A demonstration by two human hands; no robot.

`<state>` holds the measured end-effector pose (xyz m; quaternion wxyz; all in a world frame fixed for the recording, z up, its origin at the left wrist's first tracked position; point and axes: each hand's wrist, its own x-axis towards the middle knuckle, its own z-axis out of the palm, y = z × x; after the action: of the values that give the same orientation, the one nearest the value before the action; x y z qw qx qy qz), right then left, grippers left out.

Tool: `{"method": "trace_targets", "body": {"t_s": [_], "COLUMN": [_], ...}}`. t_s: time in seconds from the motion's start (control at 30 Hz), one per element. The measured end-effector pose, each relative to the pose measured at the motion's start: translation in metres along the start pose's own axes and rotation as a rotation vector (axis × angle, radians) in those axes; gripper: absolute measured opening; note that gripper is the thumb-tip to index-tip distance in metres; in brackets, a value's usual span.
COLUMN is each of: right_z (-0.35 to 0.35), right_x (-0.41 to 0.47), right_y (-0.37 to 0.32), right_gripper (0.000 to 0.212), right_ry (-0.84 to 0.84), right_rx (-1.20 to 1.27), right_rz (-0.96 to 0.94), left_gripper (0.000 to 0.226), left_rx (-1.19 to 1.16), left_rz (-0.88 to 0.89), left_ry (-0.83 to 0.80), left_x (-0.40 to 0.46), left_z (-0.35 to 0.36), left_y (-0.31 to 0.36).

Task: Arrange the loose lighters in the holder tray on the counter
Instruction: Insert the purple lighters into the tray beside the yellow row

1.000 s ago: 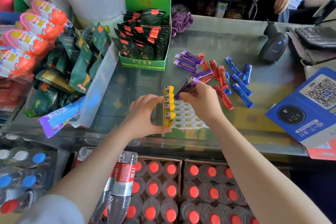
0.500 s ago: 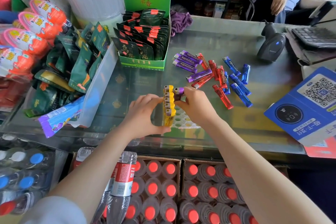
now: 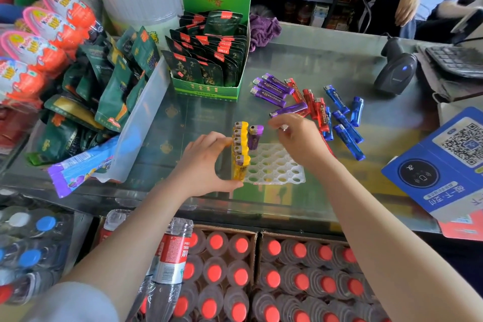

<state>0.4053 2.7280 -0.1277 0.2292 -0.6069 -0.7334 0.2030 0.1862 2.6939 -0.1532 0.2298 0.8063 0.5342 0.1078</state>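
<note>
Five yellow lighters (image 3: 240, 150) stand in the tray (image 3: 277, 167); their print is unreadable.

A glass-topped shop counter (image 3: 326, 60) carries a white holder tray (image 3: 277, 167) near its front edge, loose purple, red and blue lighters (image 3: 313, 104) scattered behind it, a green box of tea packets (image 3: 209, 89), a purple cloth (image 3: 264, 30), a black barcode scanner (image 3: 396, 68) and a blue QR payment card (image 3: 441, 165).

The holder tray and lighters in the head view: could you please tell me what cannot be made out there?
- Holder tray: far right corner hidden by the right hand.
- Right hand's grip: motion-blurred fingertips, contents unclear.
- Red lighter: mostly behind the right wrist.
- Yellow lighters: left faces covered by the left hand.
</note>
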Motion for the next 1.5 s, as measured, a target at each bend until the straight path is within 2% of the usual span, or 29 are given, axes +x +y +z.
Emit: {"method": "trace_targets", "body": {"t_s": [0.07, 0.17, 0.43, 0.6, 0.7, 0.8, 0.9, 0.93, 1.0, 1.1, 1.17, 1.23, 1.37, 1.5], "right_z": [-0.001, -0.001, -0.008, -0.007, -0.007, -0.006, -0.005, -0.005, -0.003, 0.003, 0.007, 0.009, 0.012, 0.013], "right_x": [0.009, 0.023, 0.054, 0.057, 0.049, 0.030, 0.004, -0.004, -0.017, -0.031, -0.037, -0.042, -0.050, -0.056], "right_y": [0.005, 0.007, 0.004, 0.009, 0.001, -0.014, -0.025, -0.029, -0.032, -0.034, -0.034, -0.035, -0.037, -0.039], "right_gripper": [0.028, 0.028, 0.030, 0.030, 0.027, 0.023, 0.006, 0.003, 0.010, 0.020, 0.025, 0.026, 0.021, 0.017], "right_ry": [0.095, 0.128, -0.102, -0.136, -0.055, 0.161, 0.264, 0.258, 0.212, 0.076, 0.024, 0.025, 0.025, 0.076], "right_rx": [-0.029, -0.159, -0.488, -0.432, -0.426, -0.172, 0.382, 0.602, 0.928, 1.271, 1.464, 1.531, 1.333, 1.256], "right_rz": [0.012, -0.024, 0.080, 0.030, -0.058, -0.075, 0.037, 0.096, 0.227, 0.429, 0.488, 0.473, 0.360, 0.382], "left_gripper": [0.087, 0.087, 0.085, 0.080, 0.082, 0.090, 0.084, 0.080, 0.075, 0.076, 0.077, 0.078, 0.078, 0.079], "left_rx": [0.003, 0.023, -0.015, -0.031, -0.017, -0.019, -0.041, -0.047, -0.041, -0.015, -0.011, -0.011, -0.029, -0.030], "left_rz": [-0.002, -0.005, 0.006, 0.020, 0.012, 0.006, 0.031, 0.036, 0.044, 0.043, 0.038, 0.035, 0.035, 0.028], "left_ry": [0.010, 0.015, 0.034, 0.017, 0.007, 0.010, 0.048, 0.049, 0.027, 0.005, 0.007, 0.017, 0.031, 0.029], "left_x": [0.000, 0.002, 0.001, 0.000, 0.000, 0.000, -0.001, -0.001, -0.001, 0.000, -0.001, -0.001, -0.001, -0.002], "left_z": [0.001, 0.002, 0.000, 0.001, 0.002, 0.001, 0.001, 0.001, -0.001, -0.001, -0.001, 0.000, 0.000, 0.000], "left_y": [0.000, -0.001, -0.002, -0.004, -0.004, -0.004, -0.005, -0.005, -0.004, -0.002, -0.003, -0.003, -0.002, -0.002]}}
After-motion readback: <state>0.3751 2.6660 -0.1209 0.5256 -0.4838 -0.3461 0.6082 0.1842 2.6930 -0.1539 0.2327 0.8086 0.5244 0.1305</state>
